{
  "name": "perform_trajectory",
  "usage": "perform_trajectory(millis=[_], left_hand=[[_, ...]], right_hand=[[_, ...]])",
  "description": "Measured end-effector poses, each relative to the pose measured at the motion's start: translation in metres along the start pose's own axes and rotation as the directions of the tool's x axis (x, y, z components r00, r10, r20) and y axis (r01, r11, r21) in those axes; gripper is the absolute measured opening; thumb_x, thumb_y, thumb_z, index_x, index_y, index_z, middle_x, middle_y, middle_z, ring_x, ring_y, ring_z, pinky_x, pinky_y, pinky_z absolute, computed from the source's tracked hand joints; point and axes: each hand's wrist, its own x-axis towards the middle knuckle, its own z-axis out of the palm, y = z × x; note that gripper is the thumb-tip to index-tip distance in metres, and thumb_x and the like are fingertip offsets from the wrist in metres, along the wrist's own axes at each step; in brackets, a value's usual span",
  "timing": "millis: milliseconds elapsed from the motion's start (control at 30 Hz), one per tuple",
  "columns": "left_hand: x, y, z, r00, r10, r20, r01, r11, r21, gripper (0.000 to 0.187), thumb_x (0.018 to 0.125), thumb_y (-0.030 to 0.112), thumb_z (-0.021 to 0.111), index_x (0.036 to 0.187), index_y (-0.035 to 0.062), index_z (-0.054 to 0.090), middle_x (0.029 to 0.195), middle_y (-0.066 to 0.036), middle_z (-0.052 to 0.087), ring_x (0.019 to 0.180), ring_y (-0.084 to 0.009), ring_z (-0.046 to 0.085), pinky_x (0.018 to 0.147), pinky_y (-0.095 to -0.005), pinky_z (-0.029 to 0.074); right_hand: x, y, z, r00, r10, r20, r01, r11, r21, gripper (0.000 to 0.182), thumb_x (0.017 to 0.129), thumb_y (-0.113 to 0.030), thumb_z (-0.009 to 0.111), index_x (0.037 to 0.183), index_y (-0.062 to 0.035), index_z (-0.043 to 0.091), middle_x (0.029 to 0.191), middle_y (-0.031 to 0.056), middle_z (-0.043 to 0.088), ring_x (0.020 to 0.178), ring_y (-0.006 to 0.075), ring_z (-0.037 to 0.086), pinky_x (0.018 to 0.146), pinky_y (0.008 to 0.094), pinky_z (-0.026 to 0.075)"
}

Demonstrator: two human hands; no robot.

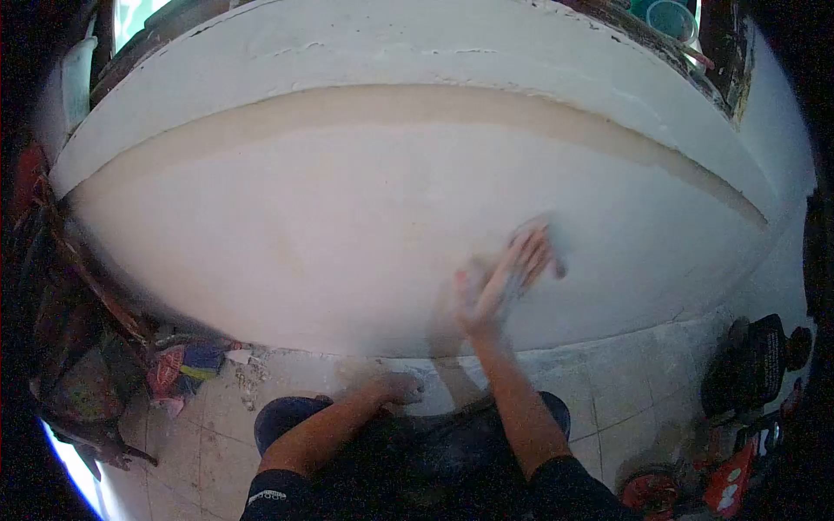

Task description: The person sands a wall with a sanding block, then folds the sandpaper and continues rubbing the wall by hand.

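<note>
My right hand [514, 271] is against the white wall [365, 200], right of its middle, and smeared by motion. Its fingers lie close together over a flat, greyish piece that shows only at their edges; blur hides what kind it is. Under the wrist, a shadow falls on the wall. Lower down, my left hand [400, 388] rests near my left knee, just in front of the foot of the wall. Its fingers are blurred and partly hidden, and I see nothing held in it.
A ledge [434, 48] juts out above the wall, with a clear round container [671, 19] at its upper right. Crumpled cloth or bags [185, 369] lie at left beside debris [250, 382]. A black container [745, 369] and red items [728, 480] stand at right on floor tiles [621, 386].
</note>
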Motion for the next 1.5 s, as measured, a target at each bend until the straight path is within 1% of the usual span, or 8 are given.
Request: perform_trajectory(millis=[100, 300, 500, 633, 833, 933, 1067, 1500], left_hand=[[0.004, 0.013, 0.007, 0.989, -0.062, 0.133, 0.064, 0.998, -0.013, 0.051, 0.097, 0.046, 0.062, 0.132, 0.0102, 0.064, 0.132, -0.02, 0.066, 0.122, -0.0383, 0.062, 0.104, -0.052, 0.049], [-0.003, 0.005, 0.007, 0.999, -0.019, -0.033, 0.019, 1.0, -0.01, 0.053, 0.097, 0.046, 0.059, 0.136, 0.0108, 0.061, 0.143, -0.018, 0.06, 0.129, -0.0363, 0.059, 0.107, -0.0514, 0.048], [-0.006, 0.022, -0.009, 0.994, -0.102, 0.042, 0.101, 0.994, 0.043, 0.054, 0.097, 0.047, 0.059, 0.138, 0.0131, 0.061, 0.144, -0.019, 0.06, 0.131, -0.0376, 0.058, 0.11, -0.0524, 0.047], [-0.008, 0.018, -0.004, 0.996, -0.085, 0.036, 0.084, 0.996, 0.04, 0.052, 0.097, 0.047, 0.06, 0.136, 0.0134, 0.063, 0.139, -0.018, 0.063, 0.129, -0.0386, 0.058, 0.109, -0.0525, 0.047], [-0.047, 0.034, -0.035, 0.991, -0.13, -0.003, 0.124, 0.948, -0.292, 0.05, 0.097, 0.046, 0.062, 0.135, 0.0128, 0.063, 0.138, -0.017, 0.063, 0.128, -0.0379, 0.059, 0.108, -0.0519, 0.048], [-0.059, 0.054, -0.051, 0.994, -0.111, -0.023, 0.11, 0.994, -0.029, 0.052, 0.098, 0.046, 0.061, 0.137, 0.013, 0.061, 0.137, -0.018, 0.063, 0.127, -0.0374, 0.06, 0.108, -0.052, 0.047], [-0.038, 0.035, -0.028, 0.989, -0.143, 0.03, 0.145, 0.985, -0.092, 0.05, 0.098, 0.043, 0.062, 0.137, 0.012, 0.06, 0.136, -0.019, 0.064, 0.127, -0.0378, 0.06, 0.108, -0.0523, 0.047], [-0.042, 0.051, -0.059, 0.984, -0.16, 0.081, 0.164, 0.985, -0.051, 0.048, 0.099, 0.042, 0.059, 0.134, 0.0094, 0.064, 0.138, -0.018, 0.064, 0.125, -0.0374, 0.061, 0.106, -0.0492, 0.05]], right_hand=[[-0.035, 0.002, 0.012, 0.972, 0.014, 0.235, 0.021, 0.989, -0.145, 0.101, 0.095, -0.057, 0.054, 0.162, 0.0068, 0.014, 0.168, 0.0317, 0.012, 0.155, 0.0515, 0.011, 0.124, 0.0614, -0.002], [0.086, 0.009, -0.04, 0.979, -0.125, -0.163, 0.113, 0.99, -0.08, 0.101, 0.094, -0.055, 0.057, 0.161, 0.0079, 0.016, 0.166, 0.0349, 0.016, 0.153, 0.0534, 0.014, 0.123, 0.0639, 0.0], [-0.033, 0.007, 0.019, 0.998, -0.064, 0.019, 0.064, 0.998, -0.007, 0.093, 0.101, -0.053, 0.049, 0.163, 0.0048, 0.009, 0.171, 0.0274, 0.005, 0.158, 0.0447, -0.002, 0.124, 0.0608, -0.004], [0.022, -0.011, -0.017, 0.991, 0.045, 0.126, -0.05, 0.998, 0.039, 0.096, 0.1, -0.054, 0.05, 0.162, 0.0067, 0.01, 0.17, 0.0295, 0.007, 0.158, 0.0462, 0.0, 0.124, 0.0614, -0.004], [0.036, 0.014, -0.016, 0.992, -0.111, -0.057, 0.107, 0.992, -0.073, 0.101, 0.097, -0.06, 0.051, 0.163, 0.0037, 0.008, 0.169, 0.032, 0.006, 0.157, 0.0491, 0.002, 0.123, 0.0634, -0.003], [-0.024, 0.04, 0.023, 1.0, 0.01, 0.018, -0.009, 0.995, -0.097, 0.093, 0.101, -0.055, 0.048, 0.164, 0.0018, 0.011, 0.17, 0.0288, 0.007, 0.158, 0.0457, 0.002, 0.124, 0.0617, -0.002], [0.045, 0.006, -0.02, 0.976, -0.204, -0.079, 0.203, 0.979, -0.018, 0.083, 0.103, -0.047, 0.047, 0.163, 0.0032, 0.017, 0.169, 0.0288, 0.011, 0.158, 0.0437, 0.003, 0.125, 0.0602, -0.001], [0.047, 0.013, -0.028, 0.983, -0.181, -0.016, 0.179, 0.982, -0.053, 0.086, 0.103, -0.049, 0.05, 0.163, 0.0036, 0.018, 0.17, 0.0277, 0.013, 0.158, 0.044, 0.004, 0.125, 0.0601, 0.001]])
